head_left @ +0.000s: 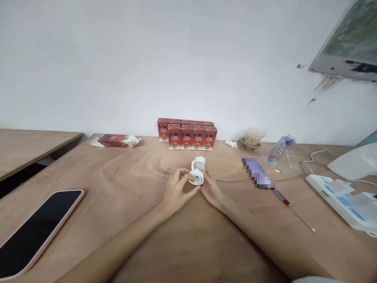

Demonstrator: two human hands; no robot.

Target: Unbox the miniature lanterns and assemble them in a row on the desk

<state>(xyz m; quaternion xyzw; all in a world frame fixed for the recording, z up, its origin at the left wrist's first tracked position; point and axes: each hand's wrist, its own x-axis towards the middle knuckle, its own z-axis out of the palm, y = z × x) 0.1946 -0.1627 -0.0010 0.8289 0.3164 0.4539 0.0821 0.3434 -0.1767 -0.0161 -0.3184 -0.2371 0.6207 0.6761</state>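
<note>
White plastic forms the small round piece (196, 178) at the centre, held in the air over the wooden table (123, 212), in front of the red boxes. Its nearer part is a shallow cup turned open side up; a second, ring-shaped part stands just beyond. Whether the two are joined cannot be told.

Left hand (176, 192): fingers bent, the tips and thumb grasping the cup from its left and near sides. Right hand (212, 191): fingers closed about the right side of the piece, partly hidden by it.

Stage, as judged from the layout: the work on the piece appears partway. The cup is open and uncovered, and a bent wire (165, 177) lies loose on the wood, just left of the left hand. The red boxes (187, 137) stand upright in two rows by the wall, apparently shut. One further box (114, 140), to the left, lies on its side with flaps spread at both ends, not yet closed; its contents cannot be seen.

Right of the hands, a screwdriver (282, 197) lies with its handle near a blurred phone (257, 173), well apart from the piece; neither hand touches it.
</note>
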